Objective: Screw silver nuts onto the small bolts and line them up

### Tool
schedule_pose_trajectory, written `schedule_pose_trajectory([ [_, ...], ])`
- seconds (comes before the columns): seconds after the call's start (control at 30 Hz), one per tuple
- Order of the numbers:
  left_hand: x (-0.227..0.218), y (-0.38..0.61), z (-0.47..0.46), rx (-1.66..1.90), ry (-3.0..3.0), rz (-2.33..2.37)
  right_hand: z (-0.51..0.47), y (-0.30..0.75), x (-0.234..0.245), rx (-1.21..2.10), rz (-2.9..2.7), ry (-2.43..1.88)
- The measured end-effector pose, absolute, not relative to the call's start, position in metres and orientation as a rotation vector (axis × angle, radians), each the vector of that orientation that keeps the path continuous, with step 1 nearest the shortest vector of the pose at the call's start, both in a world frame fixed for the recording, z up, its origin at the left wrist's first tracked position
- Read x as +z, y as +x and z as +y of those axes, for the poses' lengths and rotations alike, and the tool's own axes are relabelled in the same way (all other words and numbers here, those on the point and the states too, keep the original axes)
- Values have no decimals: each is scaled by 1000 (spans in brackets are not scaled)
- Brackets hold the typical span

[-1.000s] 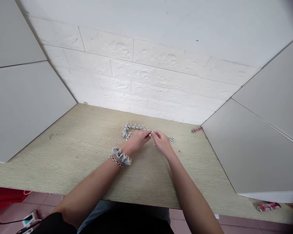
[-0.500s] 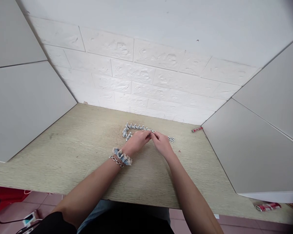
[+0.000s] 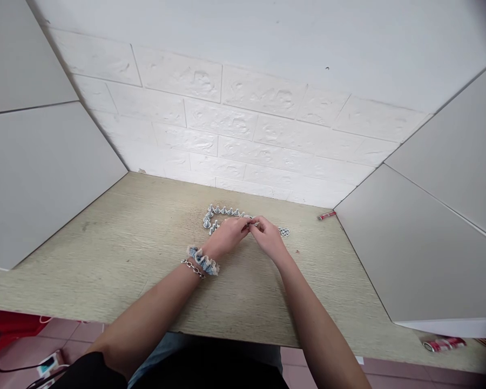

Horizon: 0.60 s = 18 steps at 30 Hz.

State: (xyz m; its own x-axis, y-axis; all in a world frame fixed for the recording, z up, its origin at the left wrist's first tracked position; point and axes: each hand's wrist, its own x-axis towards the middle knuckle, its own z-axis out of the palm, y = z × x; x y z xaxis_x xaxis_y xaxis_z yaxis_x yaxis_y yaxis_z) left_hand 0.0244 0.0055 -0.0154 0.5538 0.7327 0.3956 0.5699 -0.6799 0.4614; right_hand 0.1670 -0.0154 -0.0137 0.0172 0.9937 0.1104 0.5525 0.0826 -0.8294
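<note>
On the pale wood-grain tabletop (image 3: 105,270), a curved line of small silver screws (image 3: 222,211) stands close together, bending down at its left end. My left hand (image 3: 227,235) and my right hand (image 3: 269,239) meet just beyond it, their fingertips pinched together on a small metal part (image 3: 248,225), which is mostly hidden. A little cluster of metal nuts or screws (image 3: 284,232) lies just past my right hand. A frilly blue-and-white scrunchie (image 3: 203,261) and a silver chain bracelet (image 3: 193,268) circle my left wrist.
A white brick-textured wall (image 3: 243,124) rises behind the tabletop, between grey panels (image 3: 44,178) on both sides. A small red object (image 3: 326,215) lies at the far right corner, and a crushed red-and-white can (image 3: 443,343) sits near the front right. Tiled floor shows below the front edge.
My hands stay together at the same spot. The fingers have closed slightly further over the small metal part, which shows less than it did a second ago.
</note>
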Motion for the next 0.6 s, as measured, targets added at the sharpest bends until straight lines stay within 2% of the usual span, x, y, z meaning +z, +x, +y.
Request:
schedule_pose_trajectory([
  [0.6,-11,24,6,854,2502,1099,-16,167,-15,780,-1622,-1543],
])
